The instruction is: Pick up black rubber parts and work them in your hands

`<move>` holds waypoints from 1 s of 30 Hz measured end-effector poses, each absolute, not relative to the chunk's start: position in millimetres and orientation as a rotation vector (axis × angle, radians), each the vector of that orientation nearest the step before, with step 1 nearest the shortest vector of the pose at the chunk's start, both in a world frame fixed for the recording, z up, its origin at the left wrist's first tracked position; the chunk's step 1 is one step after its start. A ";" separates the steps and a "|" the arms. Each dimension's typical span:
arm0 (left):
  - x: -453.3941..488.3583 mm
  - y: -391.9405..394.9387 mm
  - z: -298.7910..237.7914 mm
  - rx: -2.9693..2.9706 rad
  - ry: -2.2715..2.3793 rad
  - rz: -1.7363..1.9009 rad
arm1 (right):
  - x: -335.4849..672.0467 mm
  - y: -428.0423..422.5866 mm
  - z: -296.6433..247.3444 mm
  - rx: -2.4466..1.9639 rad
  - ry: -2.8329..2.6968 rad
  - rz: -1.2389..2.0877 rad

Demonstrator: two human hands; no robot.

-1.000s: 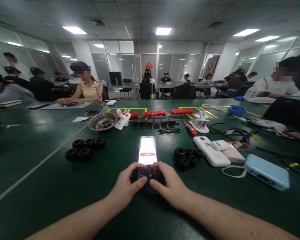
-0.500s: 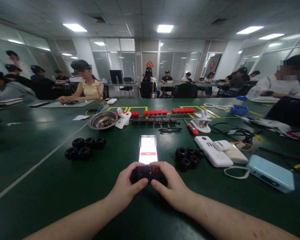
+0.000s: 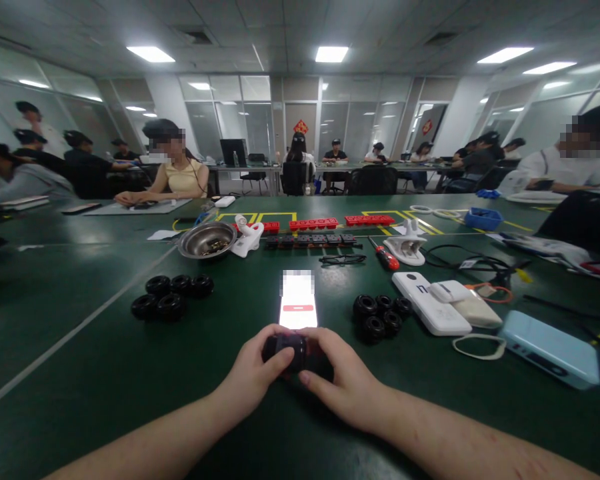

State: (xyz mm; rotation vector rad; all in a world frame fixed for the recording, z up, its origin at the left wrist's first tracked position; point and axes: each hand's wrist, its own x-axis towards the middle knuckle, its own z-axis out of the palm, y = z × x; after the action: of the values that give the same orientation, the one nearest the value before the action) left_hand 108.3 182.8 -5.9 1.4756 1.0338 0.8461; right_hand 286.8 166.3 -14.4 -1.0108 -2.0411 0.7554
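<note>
Between my hands is a pair of black toy wheels (image 3: 294,352), which seem to be pressed together end to end; my fingers cover much of them. My left hand (image 3: 258,365) is closed round the left side, its thumb lying across the front. The right side is gripped by my right hand (image 3: 341,377), with the thumb low at the front. Just beyond my fingertips lies a phone (image 3: 299,316) with a lit white screen and a red bar. Several black wheels (image 3: 171,297) are grouped on the left, and several more wheels (image 3: 381,316) on the right.
Farther back are a metal bowl (image 3: 187,248) of small parts, red plastic strips (image 3: 313,224), a black strip (image 3: 313,241), glasses (image 3: 343,259) and a screwdriver (image 3: 386,256). White power banks (image 3: 423,305) and a light-blue box (image 3: 550,350) lie right. People sit around the green table (image 3: 220,440).
My left thumb has moved slightly up across the front of the wheels, and my right thumb sits a little lower. The wheels have turned slightly in my hands. The view has shifted a little.
</note>
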 end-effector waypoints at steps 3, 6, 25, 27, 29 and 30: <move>108.7 177.2 -0.6 1.586 1.059 0.876 | 288.5 166.1 -16.2 -1.065 -2.016 0.692; 109.1 173.5 0.6 1.655 1.131 0.942 | 289.0 169.2 -17.8 -1.113 -2.031 0.650; 111.6 176.0 -2.0 1.577 1.013 0.853 | 287.4 172.3 -15.3 -1.236 -2.033 0.632; 110.3 178.0 -5.2 1.561 0.962 0.861 | 287.0 170.0 -13.5 -1.228 -2.023 0.663; 108.7 180.9 -8.7 1.514 0.959 0.878 | 286.6 166.7 -11.8 -1.152 -2.022 0.691; 108.1 182.1 -9.9 1.490 0.970 0.877 | 286.5 165.2 -11.2 -1.103 -2.024 0.701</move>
State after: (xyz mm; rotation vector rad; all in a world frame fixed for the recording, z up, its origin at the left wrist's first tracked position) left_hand 108.1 182.1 -9.9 1.4902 0.9703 0.8767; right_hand 286.5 165.2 -11.2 -1.1029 -2.0241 0.7012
